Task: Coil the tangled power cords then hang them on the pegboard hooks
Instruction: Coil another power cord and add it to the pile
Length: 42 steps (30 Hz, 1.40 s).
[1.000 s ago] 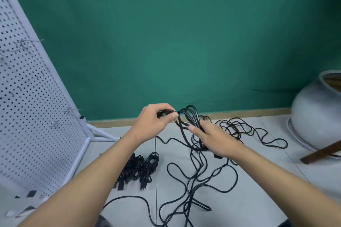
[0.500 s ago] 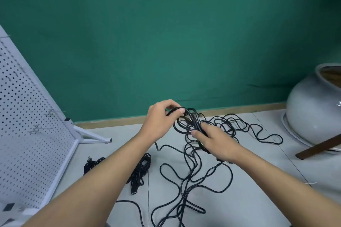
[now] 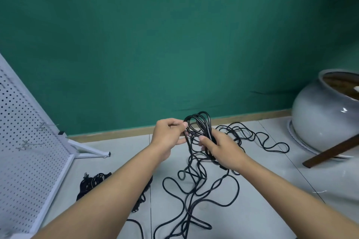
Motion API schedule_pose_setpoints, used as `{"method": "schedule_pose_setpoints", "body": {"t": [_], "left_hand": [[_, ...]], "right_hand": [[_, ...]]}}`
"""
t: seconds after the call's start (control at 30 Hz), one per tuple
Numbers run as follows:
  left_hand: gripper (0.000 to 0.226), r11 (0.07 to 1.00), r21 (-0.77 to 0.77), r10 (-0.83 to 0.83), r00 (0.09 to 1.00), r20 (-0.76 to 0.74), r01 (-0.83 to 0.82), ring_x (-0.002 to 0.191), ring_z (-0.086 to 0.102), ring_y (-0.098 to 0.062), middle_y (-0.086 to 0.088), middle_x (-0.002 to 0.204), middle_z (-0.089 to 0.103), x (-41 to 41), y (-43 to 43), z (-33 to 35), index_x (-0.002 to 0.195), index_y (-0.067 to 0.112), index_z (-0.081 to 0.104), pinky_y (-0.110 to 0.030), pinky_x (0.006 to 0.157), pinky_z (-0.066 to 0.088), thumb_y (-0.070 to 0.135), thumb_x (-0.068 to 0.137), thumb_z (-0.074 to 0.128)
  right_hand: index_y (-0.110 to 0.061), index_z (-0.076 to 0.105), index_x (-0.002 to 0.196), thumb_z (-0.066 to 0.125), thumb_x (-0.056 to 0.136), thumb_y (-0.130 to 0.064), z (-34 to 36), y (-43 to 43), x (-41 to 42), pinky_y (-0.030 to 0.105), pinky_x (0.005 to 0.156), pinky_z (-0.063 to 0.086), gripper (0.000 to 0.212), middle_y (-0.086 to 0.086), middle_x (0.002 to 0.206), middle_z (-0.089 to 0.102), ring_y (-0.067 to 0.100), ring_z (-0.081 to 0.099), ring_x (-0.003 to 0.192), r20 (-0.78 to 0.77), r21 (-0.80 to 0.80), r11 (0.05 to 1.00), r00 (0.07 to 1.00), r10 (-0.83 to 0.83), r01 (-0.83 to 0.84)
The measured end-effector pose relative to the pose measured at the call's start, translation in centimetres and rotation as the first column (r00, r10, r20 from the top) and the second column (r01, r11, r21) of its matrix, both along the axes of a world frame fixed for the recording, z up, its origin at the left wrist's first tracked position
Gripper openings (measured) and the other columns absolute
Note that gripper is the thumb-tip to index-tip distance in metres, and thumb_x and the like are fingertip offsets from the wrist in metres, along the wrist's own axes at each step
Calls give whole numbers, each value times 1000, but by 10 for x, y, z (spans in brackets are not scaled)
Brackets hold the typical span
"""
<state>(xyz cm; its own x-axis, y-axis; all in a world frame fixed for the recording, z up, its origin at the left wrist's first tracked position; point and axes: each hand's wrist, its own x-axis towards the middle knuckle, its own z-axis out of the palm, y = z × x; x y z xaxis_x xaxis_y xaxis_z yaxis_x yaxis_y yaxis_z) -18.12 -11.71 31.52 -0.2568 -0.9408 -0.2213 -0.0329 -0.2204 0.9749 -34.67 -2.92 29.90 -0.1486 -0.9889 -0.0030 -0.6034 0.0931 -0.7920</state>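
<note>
The left hand is curled, thumb and forefinger pinching one strand of the black power cord at the near edge of a bunch of loops that stands up between the two hands. The right hand is wrapped round the base of those loops, thumb laid across the front, fingers closed behind them. From under the right hand the rest of the cord drops to the floor in a loose tangle beneath both wrists, and more of it sprawls just beyond the right hand. A second cord, already a tight bundle, lies on the floor under the left forearm. The white pegboard leans well out to the left of the left hand, its wire hooks bare. Far to the right of the right hand sits a big grey pot, a wooden stick propped against it
</note>
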Motion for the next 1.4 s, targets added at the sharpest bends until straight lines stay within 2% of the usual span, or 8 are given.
{"method": "schedule_pose_setpoints", "body": {"t": [0.27, 0.57, 0.7, 0.83, 0.93, 1.1, 1.27, 1.4], "left_hand": [[3, 981, 155, 135, 981, -141, -113, 106, 72, -36, -25, 116, 71, -14, 6, 0, 99, 3, 67, -46, 86, 63, 6, 98, 68], [20, 976, -45, -210, 977, 21, 211, 100, 75, -18, -7, 113, 74, 2, 3, 0, 120, 21, 68, -38, 89, 62, 20, 106, 54], [48, 761, -90, -537, 702, 468, 642, 121, 60, -5, 7, 130, 67, 7, 8, -30, 130, 29, 62, -30, 108, 47, -2, 95, 51], [39, 644, -74, -580, 549, 602, 762, 127, 59, -6, 9, 130, 67, 4, 15, -48, 122, 31, 60, -31, 115, 42, 5, 92, 62], [23, 625, -119, -515, 522, 680, 772, 115, 64, -9, 12, 111, 71, 5, 10, -50, 98, 41, 52, -40, 106, 47, 21, 96, 63], [7, 590, -150, -414, 457, 788, 793, 87, 60, -22, 6, 92, 63, 11, 3, -46, 102, 30, 54, -35, 78, 48, 24, 102, 58], [20, 551, -162, -294, 372, 880, 818, 89, 58, -21, 0, 95, 66, 24, -7, -40, 91, 19, 60, -37, 80, 50, 33, 104, 58], [30, 496, -485, -133, 614, 778, 721, 77, 58, -10, 11, 84, 64, 20, -6, -7, 90, 19, 72, -30, 72, 49, 45, 100, 62]], "right_hand": [[-14, 68, 107, 57, 105, -22, -2, -1, 13, 20, 70, 51, 13, -3, 89, 78, 5, 71, 79, 196, 52, 995, 978, 74, -86], [-16, 61, 84, 59, 105, -26, 6, -7, -1, 34, 66, 41, 24, -10, 66, 59, 14, 50, 63, 418, 26, 997, 905, -82, 78], [-13, 61, 86, 59, 105, -21, 11, -10, -6, 34, 65, 45, 20, 1, 75, 57, 18, 53, 66, 658, -8, 994, 749, -73, 104], [-10, 60, 91, 56, 105, -20, 15, -10, -8, 27, 57, 45, 17, -1, 75, 56, 14, 54, 59, 747, 12, 996, 661, -68, 89], [-10, 60, 93, 58, 105, -23, 11, -11, -11, 27, 56, 44, 17, -2, 72, 56, 12, 52, 58, 708, 17, 989, 697, -117, 149], [-17, 63, 86, 60, 103, -35, 13, -8, -25, 37, 71, 46, 25, -8, 65, 58, 17, 54, 67, 467, -32, 941, 838, -283, 336], [-14, 67, 99, 55, 105, -37, 18, 1, -33, 32, 70, 44, 27, 0, 78, 63, 17, 57, 75, 111, -134, 940, 947, -301, 314], [-9, 66, 105, 52, 106, -40, 19, 1, -35, 33, 70, 44, 34, 5, 87, 68, 23, 62, 84, -153, -49, 978, 966, -209, 204]]}}
